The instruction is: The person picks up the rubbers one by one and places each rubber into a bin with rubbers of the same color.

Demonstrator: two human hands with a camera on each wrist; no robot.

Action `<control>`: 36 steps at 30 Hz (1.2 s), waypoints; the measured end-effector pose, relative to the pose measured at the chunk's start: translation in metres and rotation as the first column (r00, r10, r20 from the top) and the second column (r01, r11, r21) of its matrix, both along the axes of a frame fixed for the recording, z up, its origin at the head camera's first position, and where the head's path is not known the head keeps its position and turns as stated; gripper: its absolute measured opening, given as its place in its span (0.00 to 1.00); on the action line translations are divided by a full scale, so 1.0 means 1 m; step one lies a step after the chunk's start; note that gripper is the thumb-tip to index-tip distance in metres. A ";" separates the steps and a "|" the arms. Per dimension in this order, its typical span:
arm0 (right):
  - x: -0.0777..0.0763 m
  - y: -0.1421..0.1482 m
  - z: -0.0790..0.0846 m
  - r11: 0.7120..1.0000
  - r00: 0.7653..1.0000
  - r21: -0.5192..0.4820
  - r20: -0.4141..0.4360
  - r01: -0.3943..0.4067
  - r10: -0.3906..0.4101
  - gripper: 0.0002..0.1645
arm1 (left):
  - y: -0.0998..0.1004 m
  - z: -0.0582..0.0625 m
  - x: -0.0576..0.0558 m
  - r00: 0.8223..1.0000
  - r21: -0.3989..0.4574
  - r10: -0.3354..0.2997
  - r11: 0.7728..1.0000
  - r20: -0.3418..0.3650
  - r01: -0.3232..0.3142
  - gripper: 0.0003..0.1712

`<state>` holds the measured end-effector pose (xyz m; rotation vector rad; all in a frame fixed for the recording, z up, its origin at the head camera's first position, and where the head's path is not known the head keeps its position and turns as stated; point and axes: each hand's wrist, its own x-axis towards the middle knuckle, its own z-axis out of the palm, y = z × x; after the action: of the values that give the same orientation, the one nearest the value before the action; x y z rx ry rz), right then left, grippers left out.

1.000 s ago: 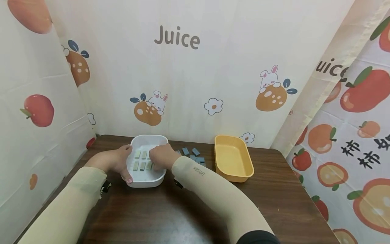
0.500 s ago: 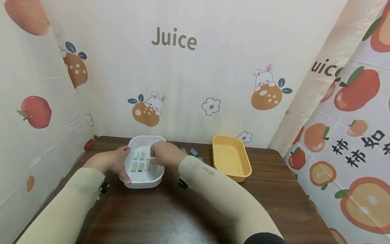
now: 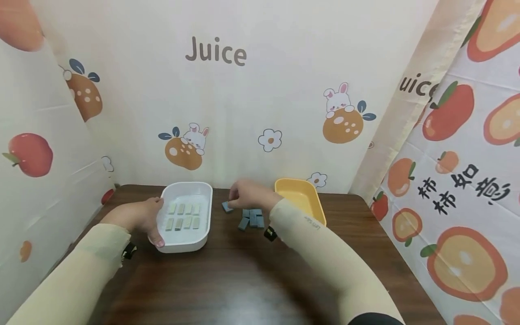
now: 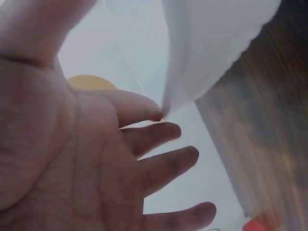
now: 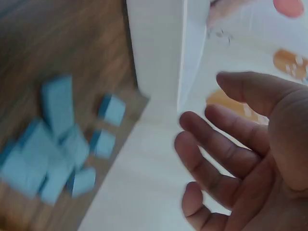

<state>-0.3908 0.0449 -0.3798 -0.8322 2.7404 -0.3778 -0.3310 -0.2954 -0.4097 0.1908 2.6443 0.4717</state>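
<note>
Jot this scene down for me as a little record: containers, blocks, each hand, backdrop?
White tray: on the table, holding eight pale blocks in two rows of four
Yellow tray: partly hidden behind the right arm
Blue-grey blocks: on the table between the trays, mostly clustered
Left hand: touching the white tray's left side
Right hand: above the table, fingers loosely bent, holding nothing
Backdrop: pale, printed with "Juice" and cartoon rabbits

A dark wood-grain table point(image 3: 227, 275) stands before a cream curtain point(image 3: 231, 90) printed with "Juice", white rabbits point(image 3: 336, 102), orange fruit point(image 3: 343, 128) and flowers point(image 3: 265, 143). A yellow basin point(image 3: 301, 195) rests near the table's far edge. To the right hangs a white sheet point(image 3: 471, 216) bearing colourful fruit prints point(image 3: 467, 262) and black Chinese characters point(image 3: 464, 177).
</note>
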 end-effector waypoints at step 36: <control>0.002 0.216 0.002 0.858 0.741 0.144 0.448 0.493 -0.501 0.64 | 0.195 0.003 -0.019 0.870 -0.078 -0.307 0.950 -0.386 0.301 0.38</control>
<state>-0.3890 0.2611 -0.3781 0.0434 2.4381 -0.5701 -0.3501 -0.1000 -0.4070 0.7608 2.9254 0.3320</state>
